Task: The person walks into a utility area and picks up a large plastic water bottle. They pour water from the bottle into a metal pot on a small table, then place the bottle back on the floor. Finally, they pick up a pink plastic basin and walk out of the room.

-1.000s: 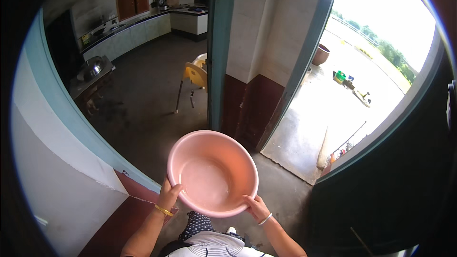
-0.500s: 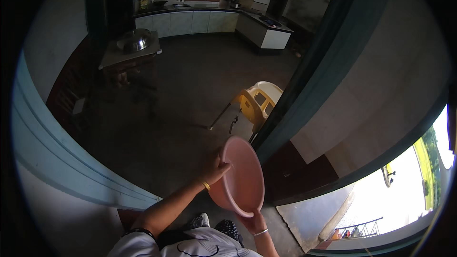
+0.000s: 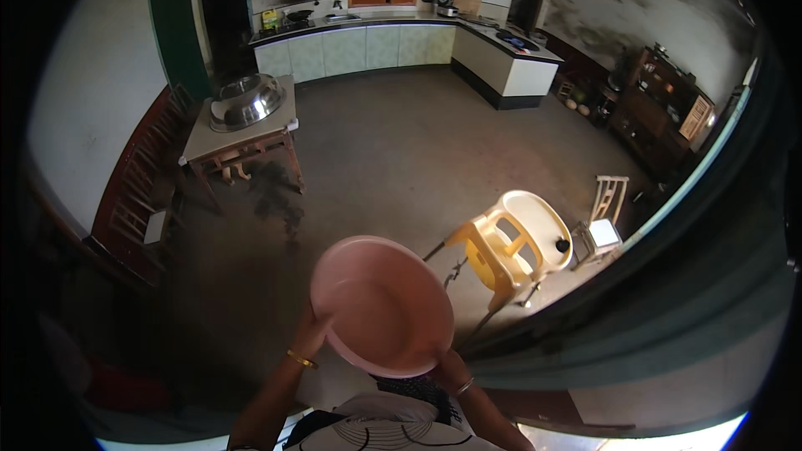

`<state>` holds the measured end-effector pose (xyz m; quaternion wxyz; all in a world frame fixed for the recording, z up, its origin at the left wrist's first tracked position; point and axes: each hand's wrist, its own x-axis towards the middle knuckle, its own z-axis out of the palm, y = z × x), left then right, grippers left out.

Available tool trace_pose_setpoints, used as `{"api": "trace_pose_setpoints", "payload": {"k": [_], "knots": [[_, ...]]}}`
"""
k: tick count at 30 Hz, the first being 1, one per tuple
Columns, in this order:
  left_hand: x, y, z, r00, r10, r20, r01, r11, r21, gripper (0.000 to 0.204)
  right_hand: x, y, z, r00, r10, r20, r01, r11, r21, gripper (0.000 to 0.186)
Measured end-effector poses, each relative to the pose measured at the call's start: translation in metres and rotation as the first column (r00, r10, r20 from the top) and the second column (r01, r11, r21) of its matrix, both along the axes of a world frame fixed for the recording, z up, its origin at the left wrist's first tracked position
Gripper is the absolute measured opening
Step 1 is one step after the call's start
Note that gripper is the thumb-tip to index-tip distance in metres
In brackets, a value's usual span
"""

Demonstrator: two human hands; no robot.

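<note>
A round pink basin (image 3: 376, 317) is held out before my body, its open top tilted toward me. Nothing shows inside it. On its left side my left hand (image 3: 311, 330) grips the rim, a gold bangle at the wrist. My right hand (image 3: 451, 370) holds the lower right edge, and a silver bangle circles that wrist. Some fingers of both hands are hidden by the basin wall. Just beyond the basin to the right stands a yellow high chair (image 3: 501, 250) with a cream tray.
Left stands a square table (image 3: 196, 144) bearing a large metal lid (image 3: 246, 104). Dark wooden chairs (image 3: 138, 209) line the left wall. A kitchen counter (image 3: 368, 50) curves along the back. Right are a small chair (image 3: 600, 234), a dark cabinet (image 3: 652, 108) and the door frame (image 3: 693, 184).
I have moved through the doorway into the room, and my view has turned right. The basin has tipped to show more of its inside. Both hands keep their hold.
</note>
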<state>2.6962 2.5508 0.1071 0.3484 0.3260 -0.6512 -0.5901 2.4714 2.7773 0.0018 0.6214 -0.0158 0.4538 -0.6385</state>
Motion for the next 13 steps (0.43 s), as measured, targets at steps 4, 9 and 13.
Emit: {"api": "trace_pose_setpoints", "payload": {"k": [4, 9, 13], "knots": [[-0.019, -0.083, 0.025, 0.986, 0.161, 0.052, -0.159, 0.987, -0.03, 0.053, -0.066, -0.134, 0.008, 0.981, 0.17, -0.093, -0.177, 0.982, -0.071, 0.045], [-0.032, -0.165, 0.045, 0.924, 0.38, -0.034, -0.374, 0.919, 0.123, 0.058, -0.111, -0.288, 0.075, 0.904, 0.344, -0.255, -0.343, 0.938, 0.051, 0.046], [-0.055, -0.256, 0.04, 0.886, 0.46, -0.054, -0.454, 0.885, 0.102, 0.059, -0.14, -0.404, 0.079, 0.848, 0.446, -0.286, -0.447, 0.892, 0.065, 0.051]]}}
